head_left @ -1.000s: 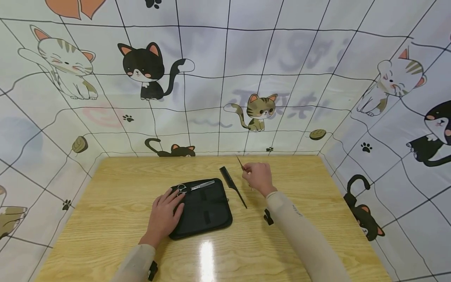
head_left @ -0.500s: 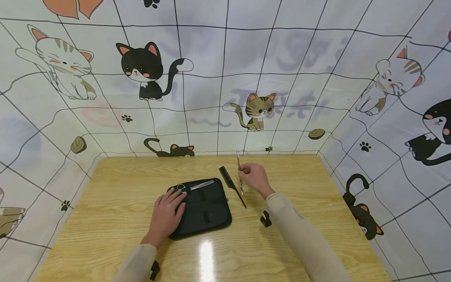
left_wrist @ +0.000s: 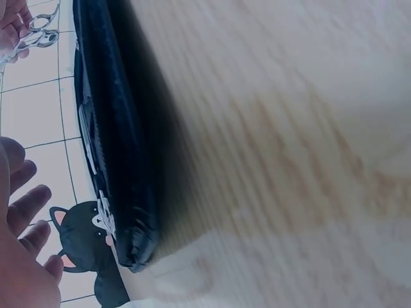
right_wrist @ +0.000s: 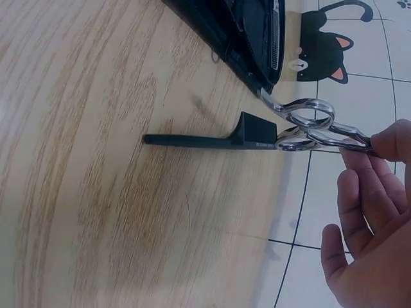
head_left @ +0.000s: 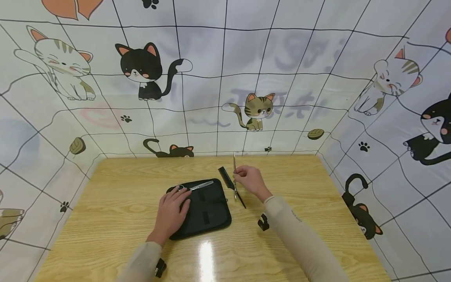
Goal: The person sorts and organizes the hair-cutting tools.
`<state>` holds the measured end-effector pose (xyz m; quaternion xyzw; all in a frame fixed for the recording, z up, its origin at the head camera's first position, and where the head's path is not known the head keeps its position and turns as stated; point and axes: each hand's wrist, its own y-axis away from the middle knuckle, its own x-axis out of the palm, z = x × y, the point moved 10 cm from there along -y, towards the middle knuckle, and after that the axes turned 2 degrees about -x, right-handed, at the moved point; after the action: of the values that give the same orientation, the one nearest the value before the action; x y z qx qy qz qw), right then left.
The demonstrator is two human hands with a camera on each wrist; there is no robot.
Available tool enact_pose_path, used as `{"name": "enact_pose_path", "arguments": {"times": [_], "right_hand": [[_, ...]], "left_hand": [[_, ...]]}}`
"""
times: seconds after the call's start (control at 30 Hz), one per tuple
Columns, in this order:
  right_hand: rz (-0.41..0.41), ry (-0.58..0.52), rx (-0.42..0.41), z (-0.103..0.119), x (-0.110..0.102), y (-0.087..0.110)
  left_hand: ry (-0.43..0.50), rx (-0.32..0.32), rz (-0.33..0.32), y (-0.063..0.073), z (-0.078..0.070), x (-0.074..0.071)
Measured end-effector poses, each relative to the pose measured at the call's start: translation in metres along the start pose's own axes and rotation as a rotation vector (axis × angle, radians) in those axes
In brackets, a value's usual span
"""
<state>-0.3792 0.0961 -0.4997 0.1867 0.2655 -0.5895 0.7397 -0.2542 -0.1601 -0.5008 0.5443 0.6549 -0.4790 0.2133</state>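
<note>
My right hand [head_left: 251, 181] pinches a pair of silver scissors [head_left: 235, 188] between thumb and fingers. Their blades point toward the back wall and the finger rings [right_wrist: 311, 114] hang toward me, over the black tail comb [head_left: 225, 178] in the head view. That comb lies on the table, right of an opened black zip case [head_left: 211, 213]. A second pair of scissors [head_left: 203, 185] lies along the case's far edge. My left hand [head_left: 172, 211] is over the case's left side, fingers spread and partly hiding that pair's handles. In the left wrist view its relaxed fingers [left_wrist: 29, 208] hold nothing.
The wood-grain table [head_left: 116, 219] meets a cloth wall [head_left: 204, 90] printed with cats at the back and sides. Black wrist straps show at the left cuff [head_left: 160, 268] and the right cuff [head_left: 263, 222].
My right hand has moved slightly left with the scissors, which have turned from slanted to nearly straight away from me. The left hand has shifted slightly right over the case.
</note>
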Motion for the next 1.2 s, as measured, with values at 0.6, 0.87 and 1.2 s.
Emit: {"name": "enact_pose_path", "arguments": {"times": [0.6, 0.87, 1.2], "right_hand": [[0.058, -0.159, -0.005, 0.010, 0.021, 0.012], [0.112, -0.216, -0.014, 0.009, 0.036, 0.017], [0.210, -0.336, -0.049, 0.022, 0.054, 0.025]], "left_hand": [[0.103, -0.058, 0.038, -0.011, -0.017, 0.005], [0.112, -0.039, 0.033, -0.013, -0.026, 0.011], [0.120, -0.025, 0.048, -0.019, -0.041, 0.019]]}}
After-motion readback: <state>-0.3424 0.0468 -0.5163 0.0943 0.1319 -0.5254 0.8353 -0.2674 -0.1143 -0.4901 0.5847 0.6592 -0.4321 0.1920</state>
